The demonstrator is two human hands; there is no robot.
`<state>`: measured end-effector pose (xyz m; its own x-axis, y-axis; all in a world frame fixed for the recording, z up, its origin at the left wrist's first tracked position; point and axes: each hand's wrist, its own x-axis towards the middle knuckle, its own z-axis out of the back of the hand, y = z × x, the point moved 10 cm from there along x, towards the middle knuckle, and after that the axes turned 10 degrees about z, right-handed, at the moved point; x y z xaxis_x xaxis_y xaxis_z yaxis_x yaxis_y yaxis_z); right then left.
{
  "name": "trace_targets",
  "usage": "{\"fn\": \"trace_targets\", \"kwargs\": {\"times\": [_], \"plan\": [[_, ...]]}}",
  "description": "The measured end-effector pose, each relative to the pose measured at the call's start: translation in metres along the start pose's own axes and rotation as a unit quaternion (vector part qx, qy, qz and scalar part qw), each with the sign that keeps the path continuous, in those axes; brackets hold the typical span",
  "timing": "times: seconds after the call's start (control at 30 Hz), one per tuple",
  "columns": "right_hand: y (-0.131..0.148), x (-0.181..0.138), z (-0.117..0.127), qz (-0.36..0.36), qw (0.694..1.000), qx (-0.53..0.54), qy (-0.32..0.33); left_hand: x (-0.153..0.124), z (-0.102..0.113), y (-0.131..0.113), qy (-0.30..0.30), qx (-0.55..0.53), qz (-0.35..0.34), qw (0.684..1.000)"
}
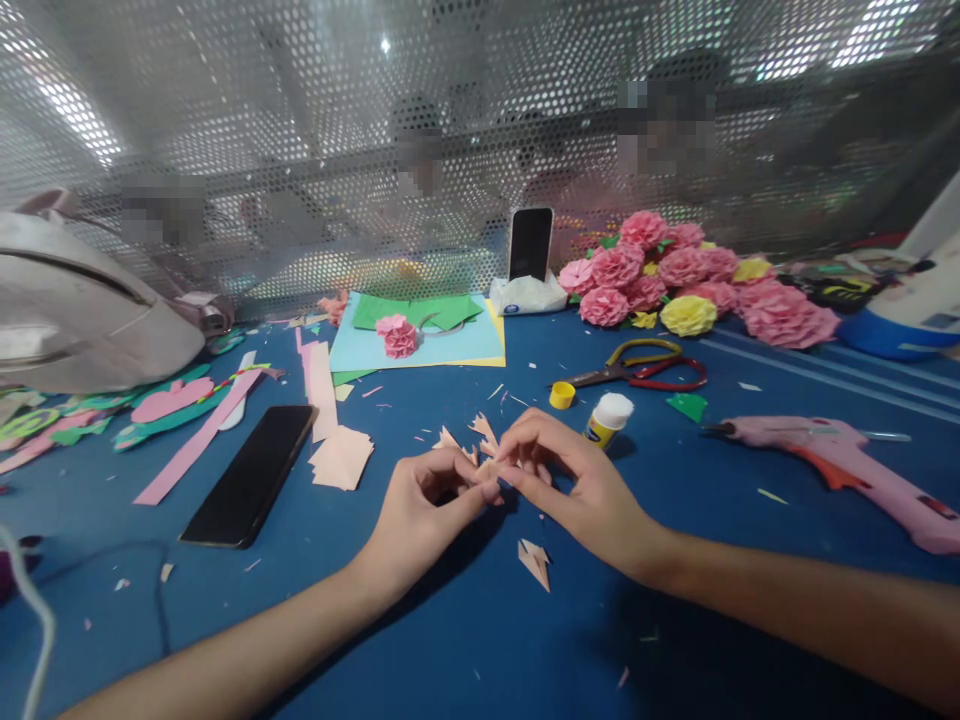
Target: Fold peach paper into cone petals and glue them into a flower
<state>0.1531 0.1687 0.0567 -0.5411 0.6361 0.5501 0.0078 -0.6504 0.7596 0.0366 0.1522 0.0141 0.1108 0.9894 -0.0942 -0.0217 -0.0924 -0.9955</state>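
Between my two hands is a small piece of peach paper [489, 468], largely covered by the fingers. My left hand [431, 500] pinches it from the left with thumb and forefinger. From the right, my right hand [559, 475] is closed on the same piece at its fingertips. Just behind the hands lie several cut, folded peach paper pieces [484, 430]. One more folded piece [535, 565] rests in front of them. An uncapped glue stick [609, 418] stands beyond my right hand, near its yellow cap [562, 395]. Flat peach paper shapes [342, 458] are stacked left of my left hand.
Scissors [637, 370] and a pink glue gun [840, 450] lie to the right. Paper flowers [645, 270] are heaped behind them. A black phone [251, 475] and a bag [82, 290] are on the left. Another phone [531, 243] stands before the perforated metal screen [300, 150].
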Motion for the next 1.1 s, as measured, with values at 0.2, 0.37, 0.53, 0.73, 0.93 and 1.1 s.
{"fn": "trace_targets", "kwargs": {"times": [0.2,0.37,0.53,0.73,0.93,1.1], "plan": [[0.008,0.002,0.002,0.037,0.999,-0.029,-0.009,-0.002,0.001,0.002,-0.008,0.022,-0.002,1.0],[0.012,0.002,0.004,0.054,0.998,-0.04,-0.013,-0.002,0.001,0.003,-0.01,0.025,-0.008,1.0],[0.015,0.002,0.004,0.075,0.996,-0.034,-0.018,-0.002,0.001,0.003,-0.007,0.012,-0.013,1.0],[0.012,0.003,0.003,0.05,0.999,-0.006,-0.01,-0.003,0.003,0.0,-0.021,0.001,-0.018,1.0],[-0.001,0.004,-0.001,-0.02,0.999,0.029,0.008,-0.005,0.003,-0.004,-0.028,0.031,-0.014,0.999],[-0.007,0.003,-0.004,-0.043,0.997,0.055,0.017,-0.006,0.003,-0.006,-0.034,0.031,-0.021,0.999]]}}
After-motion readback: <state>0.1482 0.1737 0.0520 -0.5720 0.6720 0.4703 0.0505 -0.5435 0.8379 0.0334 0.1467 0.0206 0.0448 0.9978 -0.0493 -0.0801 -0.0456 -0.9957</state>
